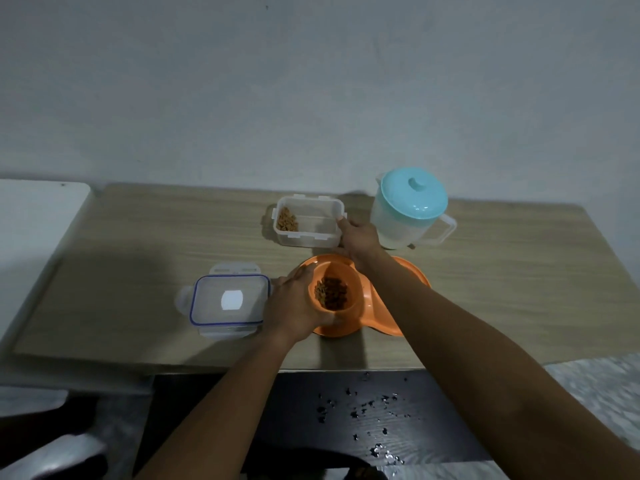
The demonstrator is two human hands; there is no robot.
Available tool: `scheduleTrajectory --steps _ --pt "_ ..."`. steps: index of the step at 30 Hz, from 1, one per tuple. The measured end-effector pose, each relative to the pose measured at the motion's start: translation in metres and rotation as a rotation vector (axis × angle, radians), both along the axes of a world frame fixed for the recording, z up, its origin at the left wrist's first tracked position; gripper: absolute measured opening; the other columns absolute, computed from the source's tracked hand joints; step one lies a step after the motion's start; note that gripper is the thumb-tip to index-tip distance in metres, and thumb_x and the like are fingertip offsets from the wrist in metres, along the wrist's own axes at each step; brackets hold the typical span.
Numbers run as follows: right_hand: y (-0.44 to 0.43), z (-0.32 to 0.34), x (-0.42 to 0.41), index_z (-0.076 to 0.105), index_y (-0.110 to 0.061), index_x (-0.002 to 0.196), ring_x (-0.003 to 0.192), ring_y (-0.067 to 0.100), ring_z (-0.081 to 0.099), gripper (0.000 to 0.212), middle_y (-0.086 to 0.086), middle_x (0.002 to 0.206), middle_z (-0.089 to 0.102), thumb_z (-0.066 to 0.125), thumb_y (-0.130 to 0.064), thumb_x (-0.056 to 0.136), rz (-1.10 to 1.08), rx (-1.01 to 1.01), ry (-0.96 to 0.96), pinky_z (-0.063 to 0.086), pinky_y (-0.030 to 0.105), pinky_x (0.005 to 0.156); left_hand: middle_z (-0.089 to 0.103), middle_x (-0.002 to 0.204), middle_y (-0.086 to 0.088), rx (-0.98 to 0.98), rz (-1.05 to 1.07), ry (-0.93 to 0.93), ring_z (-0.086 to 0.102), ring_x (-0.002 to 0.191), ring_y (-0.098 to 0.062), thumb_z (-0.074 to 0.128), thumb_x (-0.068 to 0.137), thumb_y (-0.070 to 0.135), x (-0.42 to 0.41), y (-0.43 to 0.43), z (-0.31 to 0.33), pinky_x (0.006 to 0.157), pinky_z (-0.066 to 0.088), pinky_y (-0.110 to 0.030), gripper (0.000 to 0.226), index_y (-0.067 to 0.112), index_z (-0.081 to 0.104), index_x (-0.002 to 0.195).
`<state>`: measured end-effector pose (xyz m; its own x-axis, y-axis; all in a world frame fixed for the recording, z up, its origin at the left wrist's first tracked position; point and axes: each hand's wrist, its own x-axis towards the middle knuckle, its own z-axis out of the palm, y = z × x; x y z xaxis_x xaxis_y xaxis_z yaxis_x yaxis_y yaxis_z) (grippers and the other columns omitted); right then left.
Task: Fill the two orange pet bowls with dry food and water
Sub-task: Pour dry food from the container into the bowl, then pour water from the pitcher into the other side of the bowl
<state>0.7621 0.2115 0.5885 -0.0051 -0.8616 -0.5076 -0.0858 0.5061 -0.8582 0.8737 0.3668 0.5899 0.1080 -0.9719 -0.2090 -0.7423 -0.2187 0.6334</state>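
Head view — left hand (294,306) cups orange bowl (334,292) — kibble (330,293) inside.

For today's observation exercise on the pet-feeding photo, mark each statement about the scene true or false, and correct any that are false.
1. The orange bowl in the left hand holds dry food. True.
2. The jug has its blue lid off. False: the lid sits on top of it.
3. The right hand touches the clear container. True: it is at the container's right end.
4. The clear container is full to the brim. False: only a small heap of food lies at its left end.
5. The container lid lies on the table, left of the bowls. True.
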Motion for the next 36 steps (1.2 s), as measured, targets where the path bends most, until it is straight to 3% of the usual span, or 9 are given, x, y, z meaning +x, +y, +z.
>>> scheduleTrajectory --steps 3,6,9,12,15,20,23,29,36 --pt "0.01 0.007 -0.002 0.067 -0.005 0.127 0.105 0.035 0.071 0.049 0.015 0.115 0.073 0.064 -0.043 0.096 0.008 -0.023 0.055 0.061 0.05 0.089 0.05 0.139 0.011 0.036 0.004 -0.019 0.044 0.127 -0.022 0.082 0.049 0.057 -0.002 -0.001 0.005 0.097 0.047 -0.044 0.103 0.039 0.036 0.14" --pt "0.035 0.031 -0.014 0.072 -0.01 0.118 0.101 0.025 0.069 0.034 0.006 0.107 0.074 0.063 -0.035 0.097 0.077 -0.123 0.138 0.058 0.044 0.092 0.057 0.131 0.009 0.11 0.001 -0.042 0.052 0.122 -0.021 0.084 0.038 0.057 -0.006 -0.005 0.015 0.095 0.049 -0.045 0.106 0.036 0.043 0.133" --pt "0.063 0.051 -0.04 0.074 -0.015 0.114 0.099 0.013 0.067 0.027 -0.004 0.104 0.074 0.064 -0.03 0.095 0.012 -0.345 0.221 0.055 0.034 0.09 0.059 0.125 -0.001 0.188 -0.05 -0.272 0.054 0.115 -0.027 0.085 0.043 0.052 -0.02 -0.014 0.035 0.089 0.049 -0.041 0.098 0.022 0.048 0.129" --pt "0.075 0.068 -0.069 0.077 -0.016 0.095 0.09 0.012 0.067 0.015 -0.005 0.09 0.074 0.065 -0.025 0.091 -0.202 -0.558 0.304 0.053 0.029 0.081 0.047 0.139 -0.008 0.258 -0.083 -0.369 0.045 0.127 -0.032 0.085 0.049 0.055 -0.039 -0.024 0.054 0.094 0.043 -0.043 0.114 0.014 0.035 0.143" --pt "0.061 0.081 -0.098 0.073 -0.019 0.1 0.103 0.021 0.062 0.021 -0.001 0.101 0.068 0.064 -0.033 0.088 -0.39 -0.686 0.407 0.052 0.037 0.087 0.033 0.153 -0.009 0.327 -0.063 -0.328 0.036 0.139 -0.031 0.086 0.056 0.053 -0.057 -0.032 0.06 0.104 0.039 -0.043 0.126 0.012 0.017 0.153" --pt "0.022 0.078 -0.137 0.062 -0.017 0.118 0.122 0.029 0.053 0.053 0.008 0.123 0.064 0.059 -0.061 0.088 -0.277 -0.383 0.549 0.046 0.042 0.099 0.037 0.151 -0.007 0.321 0.046 -0.292 0.039 0.137 -0.028 0.092 0.055 0.038 -0.068 -0.035 0.055 0.101 0.042 -0.041 0.116 0.014 0.028 0.149" --pt "0.018 0.07 -0.142 0.062 -0.012 0.113 0.103 0.027 0.061 0.066 0.006 0.11 0.066 0.054 -0.072 0.086 -0.15 -0.283 0.413 0.049 0.038 0.08 0.033 0.153 -0.005 0.317 0.083 -0.258 0.037 0.139 -0.028 0.092 0.055 0.035 -0.07 -0.033 0.051 0.103 0.04 -0.042 0.118 0.016 0.026 0.151" --pt "0.012 0.07 -0.147 0.065 -0.004 0.123 0.079 0.015 0.055 0.065 0.002 0.088 0.059 0.071 -0.055 0.084 -0.144 -0.153 0.0 0.041 0.027 0.065 0.014 0.161 -0.006 0.318 0.116 -0.249 0.019 0.147 -0.033 0.089 0.062 0.032 -0.077 -0.031 0.045 0.119 0.021 -0.046 0.123 0.015 0.011 0.155" --pt "0.013 0.078 -0.166 0.068 0.0 0.116 0.079 0.019 0.053 0.065 0.007 0.089 0.059 0.078 -0.051 0.077 -0.103 -0.183 0.023 0.04 0.029 0.067 0.006 0.163 -0.004 0.299 0.129 -0.236 0.008 0.149 -0.037 0.088 0.065 0.032 -0.077 -0.03 0.04 0.121 0.013 -0.049 0.121 0.018 0.009 0.156"
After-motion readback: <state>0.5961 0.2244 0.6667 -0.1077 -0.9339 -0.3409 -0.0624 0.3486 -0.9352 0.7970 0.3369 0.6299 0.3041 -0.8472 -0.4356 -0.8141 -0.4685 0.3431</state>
